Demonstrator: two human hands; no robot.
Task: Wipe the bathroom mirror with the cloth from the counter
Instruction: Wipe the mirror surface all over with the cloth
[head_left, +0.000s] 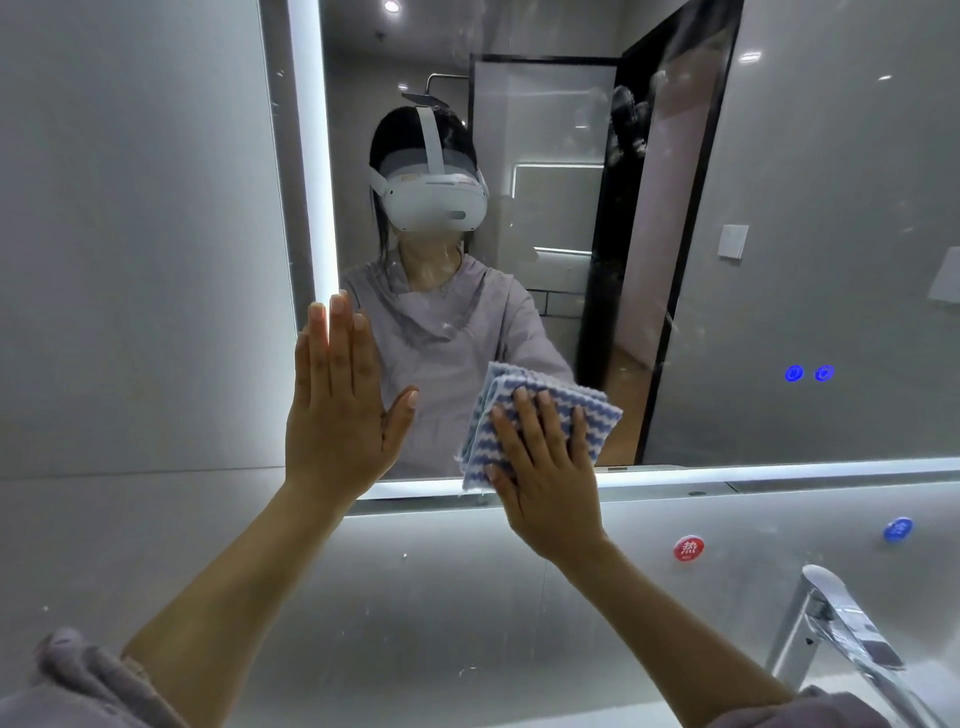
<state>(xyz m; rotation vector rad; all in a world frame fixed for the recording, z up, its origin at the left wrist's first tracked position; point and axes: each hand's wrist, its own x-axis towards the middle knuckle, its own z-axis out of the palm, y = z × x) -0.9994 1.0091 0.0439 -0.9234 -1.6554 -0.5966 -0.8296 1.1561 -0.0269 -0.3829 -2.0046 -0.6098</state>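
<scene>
A large wall mirror (779, 208) with lit strips along its left and bottom edges fills the upper middle and right. A folded blue-and-white wavy-striped cloth (524, 400) lies flat against the glass near the mirror's bottom edge. My right hand (545, 467) presses on the cloth with fingers spread over it. My left hand (337, 405) rests flat and open on the glass at the mirror's lower left corner, fingers pointing up, holding nothing. Smudges show on the glass at the upper right.
A chrome faucet (841, 639) stands at the lower right. On the grey wall (130, 260) under the mirror are a red round sticker (688, 548) and a blue one (897, 530). Two blue touch buttons (808, 373) glow on the mirror's right side.
</scene>
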